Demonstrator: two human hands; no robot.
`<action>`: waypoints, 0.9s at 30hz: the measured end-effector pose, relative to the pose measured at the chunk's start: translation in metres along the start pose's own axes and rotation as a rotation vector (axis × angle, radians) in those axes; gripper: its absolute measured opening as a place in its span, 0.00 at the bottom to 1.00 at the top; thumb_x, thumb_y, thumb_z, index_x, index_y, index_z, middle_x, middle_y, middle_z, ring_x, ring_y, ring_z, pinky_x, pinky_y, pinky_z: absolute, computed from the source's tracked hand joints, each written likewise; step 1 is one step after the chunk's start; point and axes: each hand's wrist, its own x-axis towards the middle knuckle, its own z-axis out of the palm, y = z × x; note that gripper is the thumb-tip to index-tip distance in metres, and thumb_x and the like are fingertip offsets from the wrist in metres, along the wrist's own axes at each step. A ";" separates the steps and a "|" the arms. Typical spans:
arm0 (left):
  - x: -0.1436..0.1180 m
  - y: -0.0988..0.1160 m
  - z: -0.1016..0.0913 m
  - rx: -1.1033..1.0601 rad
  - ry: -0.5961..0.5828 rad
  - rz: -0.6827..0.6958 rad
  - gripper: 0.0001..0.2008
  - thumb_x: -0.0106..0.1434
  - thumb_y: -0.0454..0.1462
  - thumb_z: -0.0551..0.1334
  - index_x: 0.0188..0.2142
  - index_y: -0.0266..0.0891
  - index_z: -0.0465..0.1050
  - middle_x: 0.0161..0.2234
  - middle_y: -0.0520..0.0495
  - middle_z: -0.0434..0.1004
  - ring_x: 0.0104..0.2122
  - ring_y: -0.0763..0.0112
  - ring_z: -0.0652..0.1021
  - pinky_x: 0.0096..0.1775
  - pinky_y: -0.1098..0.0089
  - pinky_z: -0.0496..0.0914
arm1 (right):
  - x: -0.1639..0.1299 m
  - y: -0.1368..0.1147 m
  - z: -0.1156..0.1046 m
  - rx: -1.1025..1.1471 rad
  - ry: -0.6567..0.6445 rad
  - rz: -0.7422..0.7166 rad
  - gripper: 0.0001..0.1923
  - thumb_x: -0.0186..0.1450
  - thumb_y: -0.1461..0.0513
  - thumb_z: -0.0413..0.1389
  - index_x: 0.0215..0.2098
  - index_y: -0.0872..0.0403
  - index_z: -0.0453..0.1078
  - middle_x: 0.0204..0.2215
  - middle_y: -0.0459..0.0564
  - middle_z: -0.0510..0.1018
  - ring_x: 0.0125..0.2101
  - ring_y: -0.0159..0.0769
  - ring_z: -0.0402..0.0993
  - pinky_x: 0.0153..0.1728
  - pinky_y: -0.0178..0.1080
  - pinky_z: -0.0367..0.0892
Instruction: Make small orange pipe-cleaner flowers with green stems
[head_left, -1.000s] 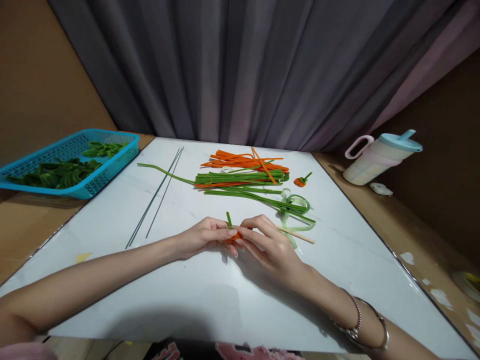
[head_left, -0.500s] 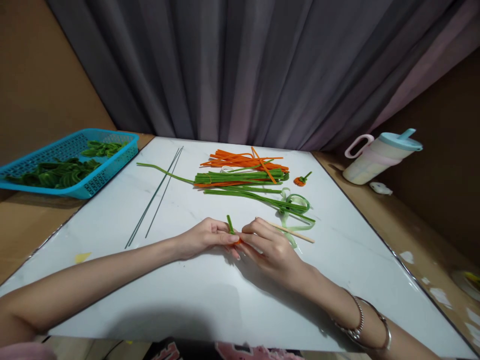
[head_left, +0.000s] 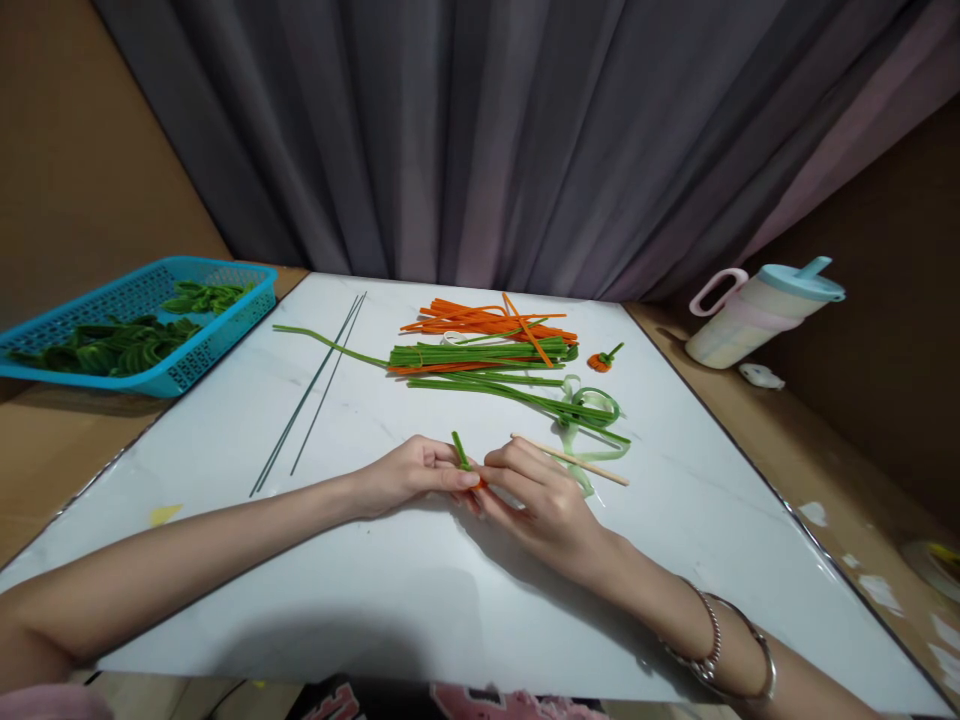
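On my feed, both hands meet at the middle of a white marble-look table [head_left: 420, 620]. The left hand [head_left: 409, 475] and the right hand [head_left: 536, 495] pinch together on a small pipe-cleaner piece [head_left: 462, 455], fingertips touching one another around it. Its short green stub sticks up from between the fingers, long axis tilted up and away toward the far left; a sliver of orange shows just under the fingertips (the rest is hidden by the fingers, so I cannot tell its shape).

Just beyond the right hand lies a thin wooden stick [head_left: 574, 461], running from near the knuckles out to the right, touching pale green ribbon loops [head_left: 589, 415]. Farther back sit a bundle of green pipe cleaners [head_left: 480, 355] and, behind it, a loose sheaf of orange pipe cleaners [head_left: 480, 320], both laid roughly left to right. A small finished orange piece with a green stem [head_left: 602, 360] rests to the right of the bundles. Two dark thin wires [head_left: 315, 390] lie diagonally on the left of the table, well apart from the hands. A blue plastic basket [head_left: 187, 365] of green curled pieces stands off the table's left edge; a pastel lidded cup [head_left: 757, 315] stands off its right. A grey curtain [head_left: 480, 130] hangs behind.
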 end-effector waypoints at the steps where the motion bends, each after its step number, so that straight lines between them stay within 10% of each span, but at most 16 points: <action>1: 0.000 0.000 0.000 0.006 0.005 0.004 0.11 0.57 0.40 0.66 0.33 0.32 0.77 0.30 0.43 0.81 0.31 0.71 0.79 0.37 0.73 0.69 | 0.000 0.000 0.000 -0.002 0.007 -0.002 0.05 0.64 0.69 0.52 0.32 0.57 0.69 0.26 0.52 0.74 0.26 0.33 0.64 0.28 0.38 0.64; 27: 0.000 0.002 0.002 0.009 0.015 -0.015 0.12 0.57 0.39 0.66 0.35 0.30 0.77 0.33 0.41 0.81 0.33 0.70 0.79 0.39 0.71 0.70 | -0.004 0.004 0.002 -0.041 -0.015 -0.041 0.07 0.65 0.69 0.51 0.30 0.60 0.69 0.26 0.54 0.73 0.26 0.33 0.62 0.27 0.37 0.62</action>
